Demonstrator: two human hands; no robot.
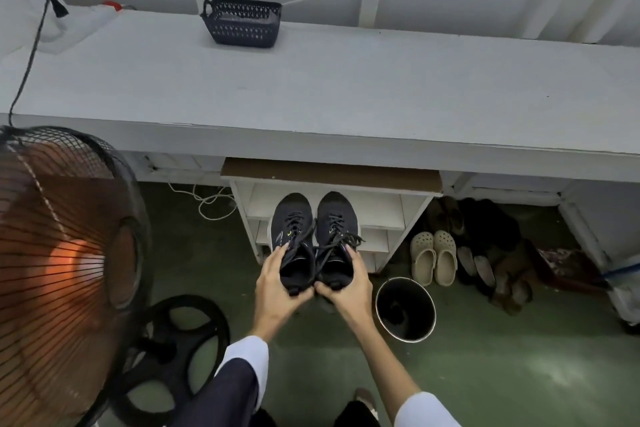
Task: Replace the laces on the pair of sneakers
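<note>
A standing fan [59, 253] crowds the near left, its black wire grille over orange blades, with its round black base [176, 347] on the floor beside it. At the bottom edge a dark sleeve with a white cuff [249, 360] covers the left forearm, and a white cuff [419, 409] shows on the right.

The pair of black sneakers is held up side by side, touching, toes pointing away, in front of a low white shelf unit [388, 211]. The left sneaker [291, 218] and the right sneaker [337, 215] each carry a small yellow-green mark near the eyelets, too small to read. Black laces [304, 236] are threaded through both, with loose ends hanging between them.

The left hand [277, 284] is curled round the left sneaker's heel, thumb at the back, fingertips along the outer side. The right hand [346, 284] grips the right sneaker's heel the same way.

Beyond runs a long white counter [346, 87] with a dark lattice basket [242, 22] on it and a black cord [31, 55] trailing across its left end. The floor [502, 367] is green. On it stand a metal bucket [405, 308], a pair of beige clogs [433, 256], a heap of dark shoes [495, 253] and a white cable [207, 201]
</note>
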